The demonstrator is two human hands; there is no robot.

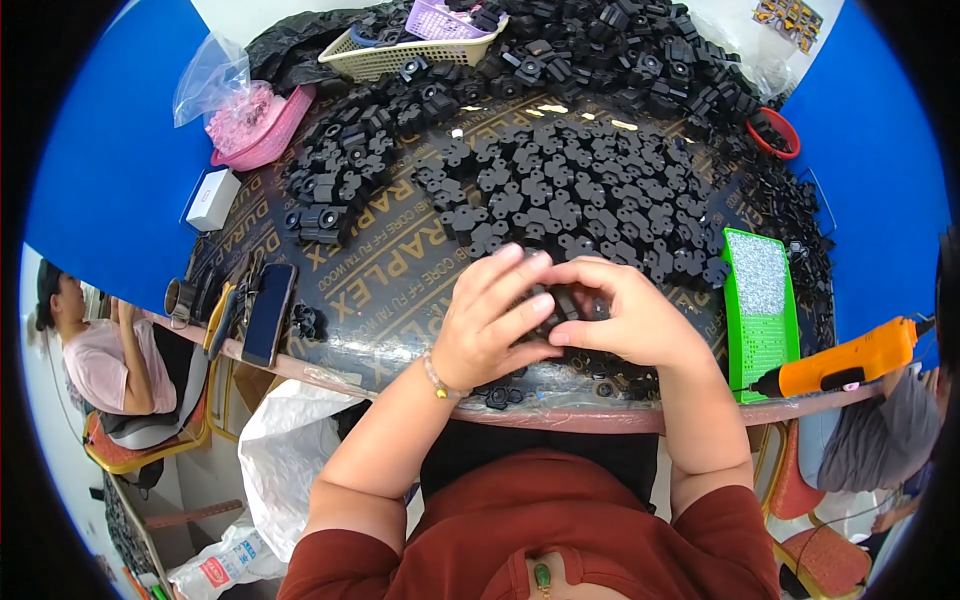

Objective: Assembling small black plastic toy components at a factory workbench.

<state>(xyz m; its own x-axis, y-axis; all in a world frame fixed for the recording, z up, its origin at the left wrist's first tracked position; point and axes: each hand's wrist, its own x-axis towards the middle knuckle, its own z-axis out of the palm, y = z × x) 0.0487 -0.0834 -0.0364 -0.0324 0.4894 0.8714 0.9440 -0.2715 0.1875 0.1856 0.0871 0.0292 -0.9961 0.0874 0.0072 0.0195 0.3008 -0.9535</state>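
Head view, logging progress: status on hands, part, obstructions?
Left hand and right hand gripping black part. Part half-hidden. Loose black pieces spread just beyond.

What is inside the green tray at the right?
Small silvery pieces lie in the far part of the green tray; nearer, its green floor shows. The floor beneath the pieces is covered and cannot be seen.

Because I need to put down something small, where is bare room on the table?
The main bare patch lies between the phone and the left hand, except black pieces beside the phone. A smaller one lies between the white box and black parts. The far side is crowded with such parts.
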